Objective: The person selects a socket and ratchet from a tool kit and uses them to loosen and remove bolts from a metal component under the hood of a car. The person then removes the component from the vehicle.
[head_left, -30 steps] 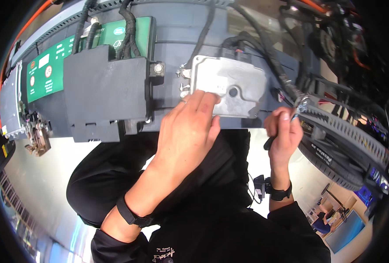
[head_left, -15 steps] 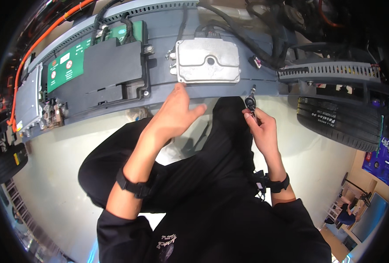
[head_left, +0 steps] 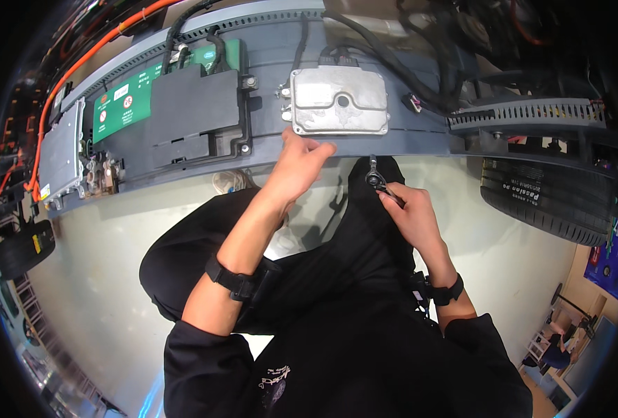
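Note:
A silver metal control module [head_left: 340,104] with a round recess in its middle is mounted on the grey panel [head_left: 420,143]. My left hand [head_left: 298,167] is at the module's lower left corner. Its fingertips are bent upward near that corner, and its thumb stands out to the right, apart from them. My right hand [head_left: 415,217] is closed around the handle of a ratchet wrench [head_left: 375,180]. The wrench's socket end points up toward the panel's near edge, right of and below the module. Whether the left fingertips touch the module's corner is hard to make out.
Left of the module sits a black plastic cover [head_left: 197,108] over a green labelled plate [head_left: 123,111]. An orange cable [head_left: 58,94] runs along the far left. Black wiring [head_left: 385,56] crosses behind the module. A tire [head_left: 542,198] stands at the right.
My right hand has brought the ratchet wrench left and slightly down, away from the panel's right part. My left hand has shifted slightly right, its thumb drawn nearer the fingers. The view has shifted a little.

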Available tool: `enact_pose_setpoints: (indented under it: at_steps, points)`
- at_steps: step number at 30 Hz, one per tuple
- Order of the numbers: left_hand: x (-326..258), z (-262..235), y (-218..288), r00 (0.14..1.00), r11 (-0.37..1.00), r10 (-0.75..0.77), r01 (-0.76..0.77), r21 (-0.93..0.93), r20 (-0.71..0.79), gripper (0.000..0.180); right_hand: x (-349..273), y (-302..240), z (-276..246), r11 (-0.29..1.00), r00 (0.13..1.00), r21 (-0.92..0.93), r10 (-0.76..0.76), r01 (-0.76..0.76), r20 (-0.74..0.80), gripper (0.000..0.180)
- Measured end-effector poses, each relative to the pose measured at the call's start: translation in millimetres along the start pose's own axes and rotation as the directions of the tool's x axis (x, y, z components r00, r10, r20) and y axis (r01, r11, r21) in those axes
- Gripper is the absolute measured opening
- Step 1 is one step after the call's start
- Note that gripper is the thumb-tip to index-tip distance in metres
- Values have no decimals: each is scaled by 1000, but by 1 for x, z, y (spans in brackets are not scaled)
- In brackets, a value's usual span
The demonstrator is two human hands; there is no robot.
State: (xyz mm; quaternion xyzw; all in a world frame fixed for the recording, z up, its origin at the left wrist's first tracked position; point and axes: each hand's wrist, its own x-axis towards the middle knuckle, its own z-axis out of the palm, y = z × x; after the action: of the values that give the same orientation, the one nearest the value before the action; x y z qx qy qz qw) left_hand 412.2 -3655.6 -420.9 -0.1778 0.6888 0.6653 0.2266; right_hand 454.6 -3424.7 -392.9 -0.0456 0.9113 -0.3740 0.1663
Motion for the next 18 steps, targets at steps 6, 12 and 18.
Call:
enact_pose_setpoints:
  at_steps: [6,12,18]
  points:
    - [-1,8,0,990,900,-86,29,-435,-111,70,4,-10,-1,1000,1000,-11,9,-9,-6,15]
    - [-12,21,-7,980,845,-54,-58,-532,-193,74,7,-26,1,999,999,-18,-39,40,29,18]
    - [-17,24,-8,973,840,-43,-87,-535,-226,76,12,-35,5,994,994,-44,-101,103,49,21]
